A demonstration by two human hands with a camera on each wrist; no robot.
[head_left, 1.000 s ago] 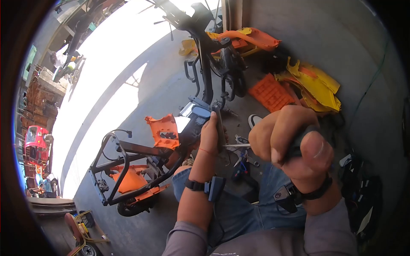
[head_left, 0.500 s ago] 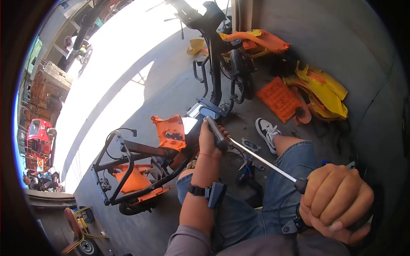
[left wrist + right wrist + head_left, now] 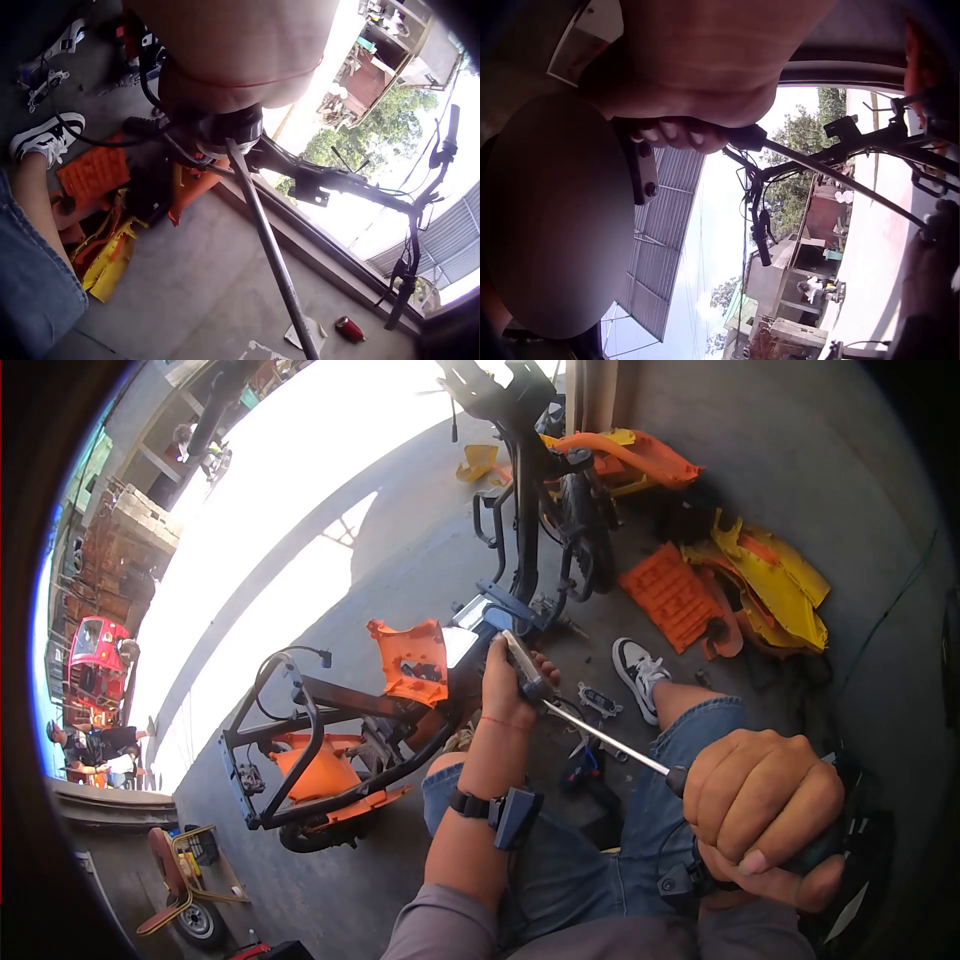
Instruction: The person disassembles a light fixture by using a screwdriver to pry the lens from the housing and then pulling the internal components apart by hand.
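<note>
My left hand (image 3: 507,688) holds a small grey and black part (image 3: 527,668) in front of the bare frame of a two-wheeler (image 3: 525,530). In the left wrist view the held part (image 3: 232,126) looks dark and rounded with a pale rim, mostly covered by the hand. My right hand (image 3: 765,800) is wrapped around the handle of a screwdriver (image 3: 612,741), hiding most of that handle. The long metal shaft (image 3: 271,251) slants from the right fist to the left hand, its flat tip right at the part's edge.
An orange panel (image 3: 412,663) leans on the frame. Orange and yellow body panels (image 3: 775,575) lie on the floor at right, near my shoe (image 3: 640,678). Pliers (image 3: 578,750) and a metal bracket (image 3: 598,700) lie between my legs. A red chair (image 3: 165,870) stands at lower left.
My right hand has dropped down and to the right from close before the camera, bringing the screwdriver shaft into full view. The left hand keeps its hold; the head view has shifted slightly.
</note>
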